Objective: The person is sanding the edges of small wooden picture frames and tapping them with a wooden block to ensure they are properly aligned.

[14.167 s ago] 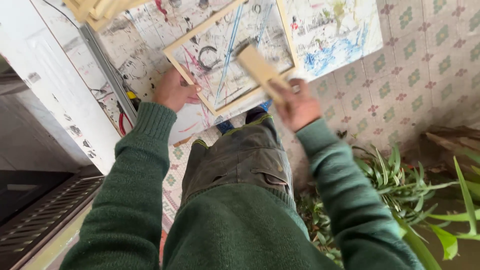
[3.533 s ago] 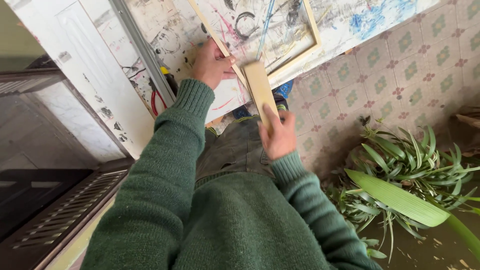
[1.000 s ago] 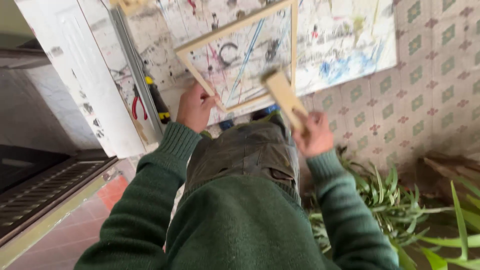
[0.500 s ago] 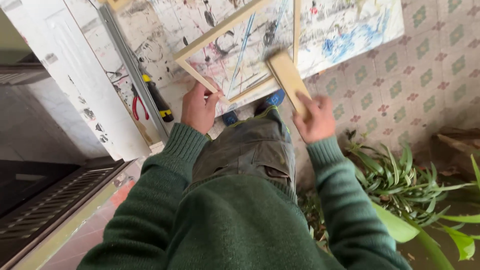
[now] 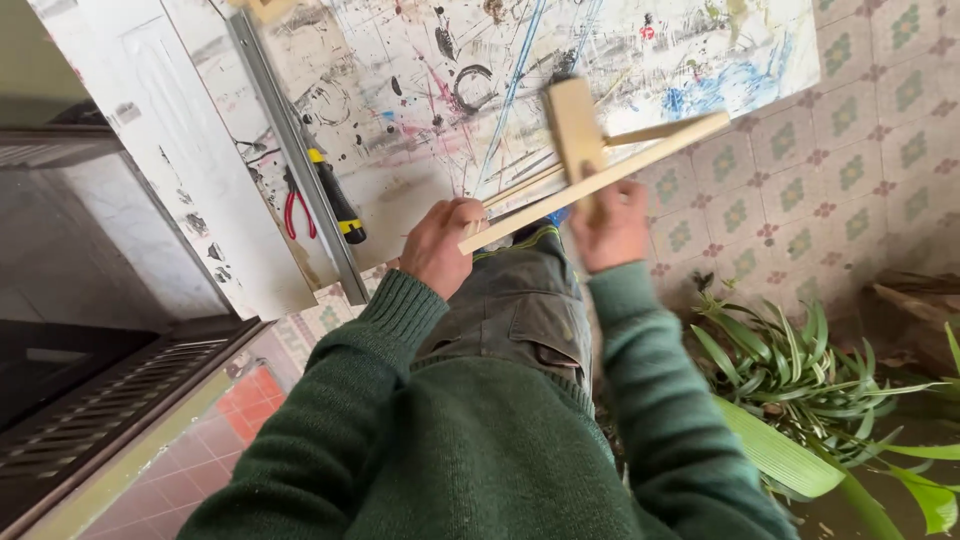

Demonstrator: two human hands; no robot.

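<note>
Over paint-stained board [image 5: 420, 120], left hand [image 5: 438, 245] gripping wooden frame [image 5: 600, 180], right hand [image 5: 610, 230] holding block [image 5: 574, 125]

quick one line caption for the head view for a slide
Left hand grips a wooden frame while the right hand holds a wooden block against it, above a paint-spattered board.

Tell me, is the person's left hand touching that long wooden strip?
Touching. The head view shows the left hand closed around the near end of the long wooden strip, fingers wrapped over it with no gap.
</note>
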